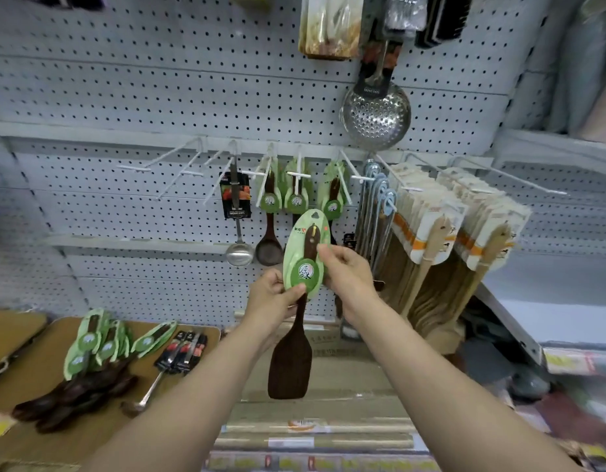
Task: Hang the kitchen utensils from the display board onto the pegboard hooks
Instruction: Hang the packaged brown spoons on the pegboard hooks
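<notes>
I hold a dark wooden spatula (pixel 290 362) with a green card sleeve (pixel 303 248) upright in front of the grey pegboard (pixel 141 97). My left hand (pixel 272 301) pinches the card's lower edge; my right hand (pixel 346 267) grips its right side. The card's hang hole points up toward the row of white hooks (pixel 296 175), just below it. Three green-carded wooden utensils (pixel 332 199) and a steel ladle (pixel 238 233) hang there. On the brown display board (pixel 39 434) at lower left lie several green-carded wooden utensils (pixel 90 362) and black-carded steel ladles (pixel 179 356).
Empty white hooks (pixel 179 165) stick out at the left of the row. A steel skimmer (pixel 375 114) hangs above. Metal tongs (pixel 376 212) and packs of light wooden spatulas (pixel 441 240) fill the hooks at right. Boxed rolls (pixel 312 434) lie below my arms.
</notes>
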Demonstrator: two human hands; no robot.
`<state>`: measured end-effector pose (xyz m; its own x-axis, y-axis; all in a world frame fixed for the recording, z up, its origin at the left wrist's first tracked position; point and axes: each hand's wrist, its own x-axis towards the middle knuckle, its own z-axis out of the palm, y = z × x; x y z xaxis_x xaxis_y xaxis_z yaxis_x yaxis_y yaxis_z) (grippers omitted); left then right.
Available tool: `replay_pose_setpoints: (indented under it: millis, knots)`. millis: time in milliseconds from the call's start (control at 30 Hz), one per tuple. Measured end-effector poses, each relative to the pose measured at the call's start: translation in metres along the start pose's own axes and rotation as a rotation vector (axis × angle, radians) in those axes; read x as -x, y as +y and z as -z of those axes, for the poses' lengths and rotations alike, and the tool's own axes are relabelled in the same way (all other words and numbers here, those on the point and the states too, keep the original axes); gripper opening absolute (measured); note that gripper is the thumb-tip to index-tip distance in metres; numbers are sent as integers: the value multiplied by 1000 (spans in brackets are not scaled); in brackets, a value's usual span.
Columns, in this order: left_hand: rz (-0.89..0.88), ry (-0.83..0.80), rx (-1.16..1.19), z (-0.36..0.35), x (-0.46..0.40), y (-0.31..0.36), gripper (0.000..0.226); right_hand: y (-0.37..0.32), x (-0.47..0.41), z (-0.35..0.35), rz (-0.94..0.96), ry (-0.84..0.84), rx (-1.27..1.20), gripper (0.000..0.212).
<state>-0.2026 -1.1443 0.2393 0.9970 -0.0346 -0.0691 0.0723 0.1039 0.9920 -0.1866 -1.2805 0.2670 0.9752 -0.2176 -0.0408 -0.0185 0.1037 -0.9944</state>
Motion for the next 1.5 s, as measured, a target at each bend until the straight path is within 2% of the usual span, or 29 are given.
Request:
replay_pose_setpoints:
  millis: [200, 333, 467, 600, 867, 1033, 1133, 1500]
  knots:
    - [-80, -72, -36, -22, 27, 12, 16, -10, 26, 20, 72, 80, 28, 16]
    - [-29, -120, -104, -32, 31, 9, 21, -17, 27, 30, 122, 119, -24, 11]
    - [-31, -113, -216, -35, 27, -8, 13, -21, 16, 32, 121, 132, 43, 16]
    - [-34, -106, -219, -36, 17, -12, 9, -19, 8, 31, 120, 154, 38, 15]
    - [-18, -98, -196, -39, -26, -20, 10, -14, -28, 27, 116, 130, 6, 16]
    - [15, -89, -180, -46, -69, -20, 10, -17, -68, 19, 126, 169, 31, 20]
    - [33, -74, -175, -49, -96, -21, 10, -17, -92, 13, 135, 201, 81, 13]
    - [66, -43, -189, -55, -166, -32, 13, -7, -145, -2, 139, 270, 141, 14]
